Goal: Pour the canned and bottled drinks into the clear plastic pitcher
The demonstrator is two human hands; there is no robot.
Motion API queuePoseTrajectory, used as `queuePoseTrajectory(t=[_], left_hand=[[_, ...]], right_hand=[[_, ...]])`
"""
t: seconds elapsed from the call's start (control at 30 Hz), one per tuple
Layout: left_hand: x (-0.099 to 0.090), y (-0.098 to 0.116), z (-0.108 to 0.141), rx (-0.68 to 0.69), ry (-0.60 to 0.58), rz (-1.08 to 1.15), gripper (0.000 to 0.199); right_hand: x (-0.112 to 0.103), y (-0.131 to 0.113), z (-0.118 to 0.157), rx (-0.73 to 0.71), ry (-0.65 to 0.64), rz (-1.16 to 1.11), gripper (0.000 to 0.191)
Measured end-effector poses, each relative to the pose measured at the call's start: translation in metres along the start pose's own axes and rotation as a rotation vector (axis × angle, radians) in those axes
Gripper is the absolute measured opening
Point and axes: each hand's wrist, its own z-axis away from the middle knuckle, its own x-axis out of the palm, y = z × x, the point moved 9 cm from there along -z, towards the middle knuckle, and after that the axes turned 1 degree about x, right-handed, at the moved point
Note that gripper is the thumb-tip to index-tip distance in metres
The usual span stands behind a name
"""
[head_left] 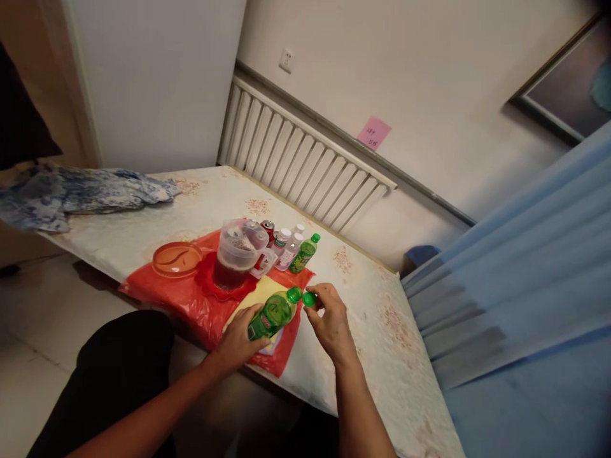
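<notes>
My left hand point(241, 338) is wrapped around a green plastic bottle point(275, 313), which tilts with its neck toward the upper right. Between the thumb and fingers of my right hand point(329, 318) is a green bottle cap point(310, 299), just apart from the bottle's neck. Behind the bottle stands a clear plastic pitcher point(241, 248) partly filled with dark liquid, on a red scalloped dish point(206, 284). Yellow paper point(267, 289) lies partly under the bottle.
A second green bottle point(304, 254), capped, stands behind with small white-capped bottles point(289, 252) and a can point(268, 228). An orange round lid point(177, 259) lies on red plastic sheeting point(165, 296). Bunched blue-white cloth point(105, 194) is at the table's far left; a radiator point(305, 159) runs behind.
</notes>
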Motion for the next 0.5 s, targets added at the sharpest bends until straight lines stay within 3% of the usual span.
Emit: queuePoseTrajectory(t=[0.27,0.5], left_hand=[[0.004,0.015,0.002,0.034,-0.065,-0.107,0.068],[0.007,0.013,0.004,0.056,-0.1,-0.14,0.069]], right_hand=[[-0.014,-0.017,0.006,-0.052,-0.123,0.149,0.036],[-0.023,-0.006,0.01,-0.05,-0.119,0.072,0.031]])
